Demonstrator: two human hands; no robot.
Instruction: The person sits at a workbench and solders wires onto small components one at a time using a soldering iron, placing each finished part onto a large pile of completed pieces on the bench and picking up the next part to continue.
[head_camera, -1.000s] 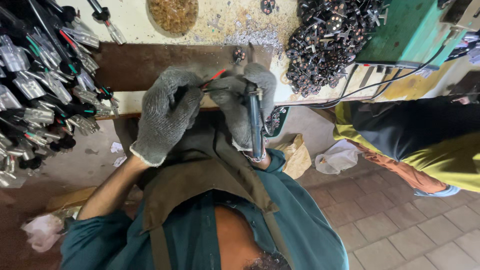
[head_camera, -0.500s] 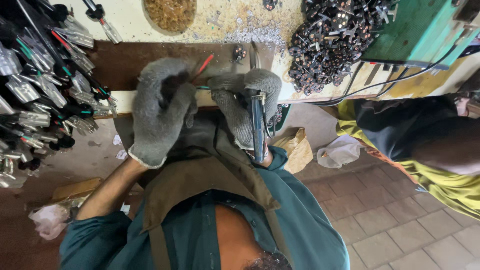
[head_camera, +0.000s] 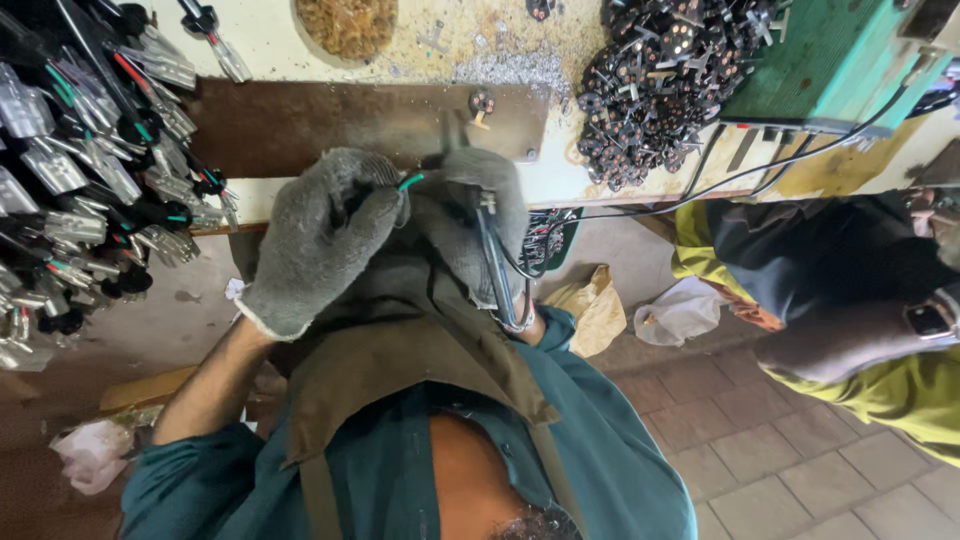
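Seen from above, a person in a teal shirt and olive apron works at the edge of a pale workbench (head_camera: 300, 50), both hands in thick grey knitted gloves held close together. The left hand (head_camera: 325, 235) is curled into a loose fist, pinching a thin green wire (head_camera: 410, 181) whose tip pokes out at its 2 o'clock side. The right hand (head_camera: 470, 225) is wrapped around a slim metal hand tool with looped wire handles (head_camera: 498, 265), the handles running down toward 6 o'clock; the tool's working end is hidden between the gloves. A brown metal plate (head_camera: 330, 120) lies on the bench at 12 o'clock from the hands, a heap of silver terminals on coloured wires (head_camera: 80, 180) at 9 o'clock, and a pile of small dark parts (head_camera: 670, 80) at 2 o'clock. To do this well, it seems wise to keep the wire steady and squeeze the handles evenly. Compared with half a second ago, the wire showing between the gloves is green rather than red, and the hands sit slightly lower, nearer the apron. Another person's yellow sleeve (head_camera: 900, 390) remains at 4 o'clock.
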